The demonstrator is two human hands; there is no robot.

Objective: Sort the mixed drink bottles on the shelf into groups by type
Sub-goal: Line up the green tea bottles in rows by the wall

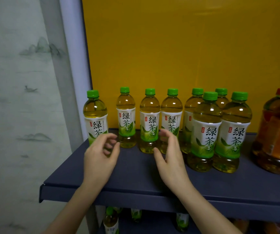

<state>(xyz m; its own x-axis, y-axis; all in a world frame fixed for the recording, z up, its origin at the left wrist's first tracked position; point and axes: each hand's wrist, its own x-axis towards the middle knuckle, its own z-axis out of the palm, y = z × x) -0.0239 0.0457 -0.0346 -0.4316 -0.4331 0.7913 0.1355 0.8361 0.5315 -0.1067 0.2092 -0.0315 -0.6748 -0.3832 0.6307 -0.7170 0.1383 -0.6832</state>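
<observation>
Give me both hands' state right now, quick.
Left hand: open, fingers curled, holding nothing, in front of the leftmost green tea bottle.
Right hand: open, holding nothing, beside the third green tea bottle.

Dark blue shelf board (135,168) fronting flat mustard-yellow back panel (186,56). Pale upright post (73,65) at left edge. Grey ink-landscape wall covering (14,98) beyond. Dim, even lighting.
</observation>
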